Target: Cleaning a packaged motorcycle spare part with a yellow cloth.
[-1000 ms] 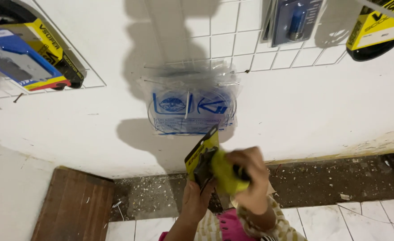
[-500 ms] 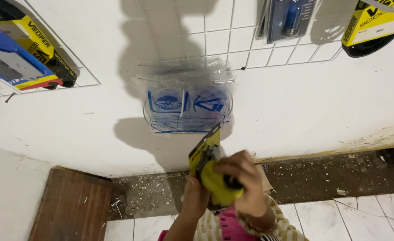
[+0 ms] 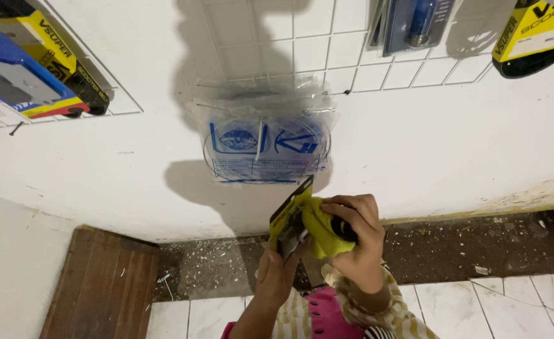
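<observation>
Clear blue-print pkg (image 3: 264,147) center wall, yellow-black pkgs (image 3: 57,59) left, right (image 3: 534,34).

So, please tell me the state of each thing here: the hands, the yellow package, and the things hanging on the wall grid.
Left hand: grips the yellow package from below.
Right hand: presses a yellow cloth on the package.
Yellow package: held up, tilted, off the grid.
Yellow cloth: bunched under the fingers.
Clear plastic bags: hanging on the wire grid.
Blue blister pack: hanging.
Wooden board: lying flat on the floor.

White wall (image 3: 453,144) w/ wire grid (image 3: 327,44), tiled floor (image 3: 509,301), wood board (image 3: 101,282).
</observation>
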